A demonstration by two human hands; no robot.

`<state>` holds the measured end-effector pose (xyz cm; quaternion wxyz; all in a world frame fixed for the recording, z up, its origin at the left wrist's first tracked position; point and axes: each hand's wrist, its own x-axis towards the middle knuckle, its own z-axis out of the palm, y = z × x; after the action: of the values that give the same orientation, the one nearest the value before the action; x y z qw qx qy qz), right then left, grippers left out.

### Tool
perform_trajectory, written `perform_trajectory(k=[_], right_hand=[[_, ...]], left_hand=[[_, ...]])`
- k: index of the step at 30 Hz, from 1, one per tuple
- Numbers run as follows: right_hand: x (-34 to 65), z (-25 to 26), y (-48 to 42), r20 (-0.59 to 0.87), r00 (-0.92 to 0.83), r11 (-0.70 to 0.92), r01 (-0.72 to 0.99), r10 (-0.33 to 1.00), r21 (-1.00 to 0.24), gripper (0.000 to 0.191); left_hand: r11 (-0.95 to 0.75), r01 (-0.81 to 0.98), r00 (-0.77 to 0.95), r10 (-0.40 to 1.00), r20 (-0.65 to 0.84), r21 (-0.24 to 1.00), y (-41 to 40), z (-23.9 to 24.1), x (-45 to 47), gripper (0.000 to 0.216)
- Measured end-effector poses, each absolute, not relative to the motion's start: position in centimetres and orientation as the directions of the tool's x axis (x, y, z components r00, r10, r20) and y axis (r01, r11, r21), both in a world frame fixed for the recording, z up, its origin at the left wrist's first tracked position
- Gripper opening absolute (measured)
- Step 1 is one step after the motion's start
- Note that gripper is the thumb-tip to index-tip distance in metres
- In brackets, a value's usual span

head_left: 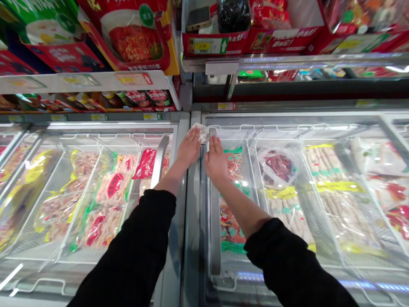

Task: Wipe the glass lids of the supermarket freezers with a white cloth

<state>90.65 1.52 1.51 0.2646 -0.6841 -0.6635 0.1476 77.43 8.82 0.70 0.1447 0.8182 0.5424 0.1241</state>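
Observation:
My left hand (188,147) lies flat with fingers stretched out on the metal frame between two chest freezers, its fingertips on a white crumpled cloth (200,131). My right hand (215,160) lies flat beside it on the glass lid of the right freezer (287,128), fingers together and extended, close to the cloth's right edge. Both arms wear black sleeves.
The left freezer (96,136) has a sliding glass lid with a grey handle (159,162); bagged frozen foods lie in wire baskets under both lids. Shelves above hold red and green boxed goods, price tags, a phone (198,18) and a dark bag (233,15).

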Motion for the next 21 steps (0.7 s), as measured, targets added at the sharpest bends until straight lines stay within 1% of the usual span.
perform_trajectory(k=[2, 7, 10, 13, 15, 19, 21], right_hand=[[90.7, 1.5, 1.6, 0.152, 0.080, 0.021, 0.823, 0.985, -0.568, 0.067], [90.6, 2.0, 1.3, 0.119, 0.084, -0.003, 0.828, 0.989, -0.561, 0.066], [90.7, 2.1, 1.0, 0.124, 0.091, -0.007, 0.832, 0.988, -0.555, 0.065], [90.9, 1.4, 0.5, 0.164, 0.079, 0.031, 0.815, 0.983, -0.578, 0.065], [91.1, 0.8, -0.2, 0.189, 0.070, 0.058, 0.800, 0.980, -0.597, 0.066], [91.2, -0.1, -3.6, 0.178, 0.042, 0.076, 0.788, 0.983, -0.611, 0.069], [91.2, -0.3, -6.1, 0.164, 0.024, 0.083, 0.782, 0.986, -0.617, 0.070]], left_hand=[[-0.358, 0.861, 0.371, 0.928, 0.035, 0.362, 5.7, 0.6, 77.3, 0.061], [-0.461, 0.831, 0.465, 0.883, 0.066, 0.312, -3.8, 0.2, 75.5, 0.063], [-0.456, 0.838, 0.463, 0.885, 0.053, 0.299, -4.1, 0.5, 75.4, 0.062], [-0.380, 0.872, 0.396, 0.918, 0.012, 0.309, -2.5, 0.8, 76.3, 0.062], [-0.341, 0.884, 0.358, 0.934, 0.006, 0.321, -3.1, 0.8, 76.5, 0.063], [-0.379, 0.870, 0.389, 0.921, 0.032, 0.315, -10.3, 0.3, 75.5, 0.062], [-0.392, 0.871, 0.406, 0.914, 0.015, 0.294, -14.3, 0.3, 74.4, 0.063]])
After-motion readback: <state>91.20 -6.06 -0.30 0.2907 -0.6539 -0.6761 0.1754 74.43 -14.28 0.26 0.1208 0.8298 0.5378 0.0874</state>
